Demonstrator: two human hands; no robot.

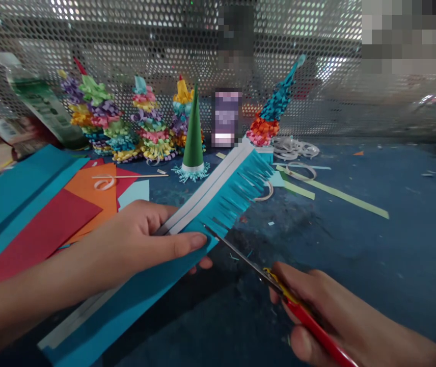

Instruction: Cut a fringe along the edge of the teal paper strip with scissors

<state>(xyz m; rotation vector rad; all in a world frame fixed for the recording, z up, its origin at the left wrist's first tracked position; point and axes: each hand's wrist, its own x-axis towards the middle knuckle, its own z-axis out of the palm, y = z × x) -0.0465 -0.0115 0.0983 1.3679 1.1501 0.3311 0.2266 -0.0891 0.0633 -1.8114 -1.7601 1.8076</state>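
A long strip of blue paper (pixel 126 300) with a white band along one edge slants across the middle. My left hand (pixel 157 239) grips it, thumb on top and fingers beneath. The far half of its lower edge is cut into a fringe (pixel 237 191). My right hand (pixel 317 306) holds scissors (pixel 298 306) with red and yellow handles. Their blades lie at the paper's edge, just beyond my left thumb, where the fringe ends. Behind the strip stands a green paper cone (pixel 194 135) with a light blue fringe round its base.
Several colourful fringed cones (pixel 151 122) line the back by a perforated metal screen (pixel 126 30). A bottle (pixel 44 102) leans at left above red paper (pixel 46 229) and orange paper (pixel 91 199). Green strips (pixel 340 196) and a coil of white strips (pixel 294 148) lie right.
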